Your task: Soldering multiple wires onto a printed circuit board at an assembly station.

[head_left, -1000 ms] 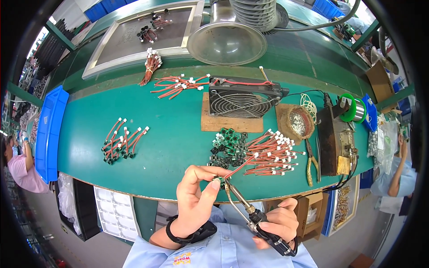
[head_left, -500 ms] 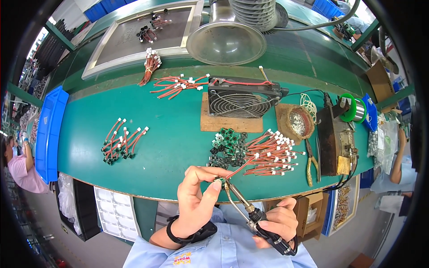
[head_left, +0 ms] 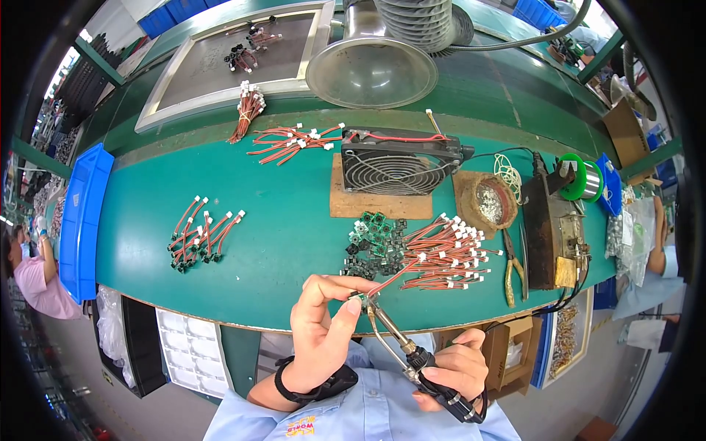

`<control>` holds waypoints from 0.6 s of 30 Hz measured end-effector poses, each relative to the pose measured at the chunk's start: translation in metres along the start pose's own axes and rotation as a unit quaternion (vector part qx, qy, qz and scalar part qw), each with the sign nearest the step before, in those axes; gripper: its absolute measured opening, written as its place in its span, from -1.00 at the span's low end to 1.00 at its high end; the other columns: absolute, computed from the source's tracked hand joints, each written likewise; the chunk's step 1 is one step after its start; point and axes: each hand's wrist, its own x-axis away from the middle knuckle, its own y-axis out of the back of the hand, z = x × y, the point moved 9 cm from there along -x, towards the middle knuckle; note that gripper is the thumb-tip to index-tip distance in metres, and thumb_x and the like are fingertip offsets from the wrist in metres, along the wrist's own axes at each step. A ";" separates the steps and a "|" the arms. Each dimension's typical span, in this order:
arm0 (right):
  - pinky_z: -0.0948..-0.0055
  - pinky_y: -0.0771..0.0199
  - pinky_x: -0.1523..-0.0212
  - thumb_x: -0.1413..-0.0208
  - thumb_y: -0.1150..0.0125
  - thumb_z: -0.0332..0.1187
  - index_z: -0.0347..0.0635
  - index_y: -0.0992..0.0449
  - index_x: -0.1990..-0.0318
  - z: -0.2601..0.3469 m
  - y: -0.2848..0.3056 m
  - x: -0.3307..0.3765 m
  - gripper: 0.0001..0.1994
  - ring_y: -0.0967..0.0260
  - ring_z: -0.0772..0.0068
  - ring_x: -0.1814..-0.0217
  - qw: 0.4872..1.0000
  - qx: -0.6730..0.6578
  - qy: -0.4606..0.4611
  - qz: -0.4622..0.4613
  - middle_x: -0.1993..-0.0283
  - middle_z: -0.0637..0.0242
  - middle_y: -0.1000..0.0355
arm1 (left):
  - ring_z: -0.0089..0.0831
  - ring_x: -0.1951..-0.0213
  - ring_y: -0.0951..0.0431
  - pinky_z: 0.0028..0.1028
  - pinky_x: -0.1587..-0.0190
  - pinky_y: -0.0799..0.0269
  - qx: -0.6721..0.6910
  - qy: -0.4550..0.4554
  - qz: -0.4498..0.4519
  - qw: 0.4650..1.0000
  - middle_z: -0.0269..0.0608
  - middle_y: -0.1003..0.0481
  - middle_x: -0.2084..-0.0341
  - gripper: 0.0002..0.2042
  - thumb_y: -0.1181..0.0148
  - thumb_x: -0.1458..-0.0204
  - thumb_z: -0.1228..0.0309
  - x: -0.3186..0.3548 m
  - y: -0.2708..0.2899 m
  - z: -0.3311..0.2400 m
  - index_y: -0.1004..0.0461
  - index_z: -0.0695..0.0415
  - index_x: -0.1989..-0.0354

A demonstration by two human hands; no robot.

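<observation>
On the flat counter (head_left: 287, 220), beyond the left fingers (head_left: 343, 317) — a square wire-grilled fan (head_left: 396, 170); leftward, plastic-tipped wire leads (head_left: 197, 241); rightward — metal pliers (head_left: 513, 259).

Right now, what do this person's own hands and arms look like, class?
The left hand and right hand are both ungloved. A black wristband with a wider black section circles the left wrist. The light blue shirt meets the left forearm; its right sleeve edge is hard to make out.
</observation>
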 end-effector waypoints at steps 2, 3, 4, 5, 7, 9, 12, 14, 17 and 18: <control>0.48 -0.10 0.19 0.35 -0.46 -0.25 0.00 -0.54 0.23 0.000 0.000 0.001 -0.60 -0.33 0.60 0.54 1.000 0.000 -0.001 -0.001 0.53 0.52 -0.38 | -0.46 0.21 -0.42 -0.46 0.06 -0.22 -0.017 -0.004 0.001 1.000 -0.06 -0.51 0.27 -0.92 -0.02 0.01 0.62 0.000 0.001 0.000 -0.27 0.20 0.37; 0.48 -0.10 0.19 0.35 -0.47 -0.25 0.00 -0.54 0.23 0.000 0.001 0.001 -0.60 -0.33 0.60 0.55 1.000 0.002 -0.003 0.001 0.53 0.52 -0.38 | -0.46 0.21 -0.43 -0.46 0.06 -0.23 -0.025 -0.006 0.002 1.000 -0.06 -0.51 0.27 -0.92 -0.02 0.01 0.63 0.000 0.001 0.000 -0.27 0.21 0.37; 0.48 -0.10 0.19 0.36 -0.47 -0.24 0.00 -0.55 0.24 0.000 0.001 0.001 -0.60 -0.33 0.61 0.55 1.000 0.004 -0.004 0.002 0.53 0.52 -0.39 | -0.46 0.21 -0.43 -0.46 0.06 -0.23 -0.025 -0.006 0.003 1.000 -0.06 -0.51 0.27 -0.92 -0.02 0.01 0.63 0.000 0.001 0.000 -0.27 0.21 0.37; 0.48 -0.09 0.19 0.36 -0.47 -0.24 0.00 -0.55 0.24 -0.001 0.001 0.002 -0.60 -0.33 0.61 0.55 1.000 0.006 -0.006 0.004 0.52 0.52 -0.39 | -0.46 0.21 -0.43 -0.45 0.07 -0.24 -0.028 -0.009 0.004 1.000 -0.06 -0.51 0.27 -0.91 -0.02 0.01 0.63 0.000 0.001 0.001 -0.27 0.21 0.37; 0.49 -0.09 0.19 0.34 -0.46 -0.25 0.00 -0.54 0.22 0.000 0.003 0.000 -0.60 -0.33 0.59 0.55 1.000 0.006 -0.004 0.003 0.53 0.52 -0.38 | -0.45 0.21 -0.43 -0.45 0.07 -0.25 -0.036 -0.014 0.004 0.999 -0.04 -0.50 0.28 -0.91 -0.03 0.01 0.63 0.001 0.002 0.001 -0.27 0.21 0.37; 0.49 -0.09 0.19 0.28 -0.43 -0.26 -0.02 -0.51 0.17 0.001 0.005 -0.002 -0.59 -0.33 0.56 0.55 1.000 0.009 0.000 0.003 0.55 0.51 -0.38 | -0.44 0.21 -0.43 -0.44 0.07 -0.25 -0.010 -0.008 0.002 1.000 -0.03 -0.50 0.28 -0.92 -0.02 0.00 0.62 0.000 0.000 -0.001 -0.26 0.21 0.37; 0.39 -0.12 0.12 0.18 -0.33 -0.21 -0.08 -0.43 0.11 -0.014 0.025 0.011 -0.58 -0.32 0.56 0.44 0.995 0.046 0.001 -0.086 0.51 0.41 -0.39 | -0.42 0.21 -0.43 -0.43 0.06 -0.24 0.043 0.002 -0.004 0.999 -0.01 -0.49 0.28 -0.94 0.00 -0.02 0.59 -0.002 0.001 -0.006 -0.25 0.21 0.38; 0.36 -0.16 0.03 0.09 -0.25 -0.28 -0.15 -0.33 0.01 -0.033 0.043 0.021 -0.55 -0.30 0.52 0.28 0.979 0.099 -0.051 -0.170 0.34 0.32 -0.39 | -0.40 0.21 -0.43 -0.40 0.06 -0.24 0.107 0.051 0.031 0.992 0.01 -0.49 0.28 -0.95 0.03 -0.04 0.55 -0.004 -0.001 -0.001 -0.24 0.20 0.40; 0.41 -0.20 -0.03 0.05 -0.18 -0.45 -0.20 -0.27 -0.08 -0.078 0.058 0.026 -0.53 -0.27 0.44 0.12 0.942 0.178 -0.146 -0.243 0.10 0.26 -0.32 | -0.38 0.25 -0.41 -0.40 0.09 -0.25 0.145 0.094 0.042 0.984 0.01 -0.47 0.33 -0.92 0.03 -0.02 0.48 -0.005 -0.007 -0.001 -0.23 0.18 0.43; 0.45 -0.22 -0.04 0.04 -0.16 -0.51 -0.22 -0.27 -0.09 -0.091 0.066 0.029 -0.53 -0.26 0.40 0.07 0.915 0.223 -0.190 -0.278 0.00 0.25 -0.27 | -0.38 0.30 -0.40 -0.40 0.13 -0.25 0.151 0.112 0.035 0.981 0.01 -0.46 0.39 -0.89 0.02 0.01 0.42 -0.005 -0.009 0.000 -0.22 0.17 0.46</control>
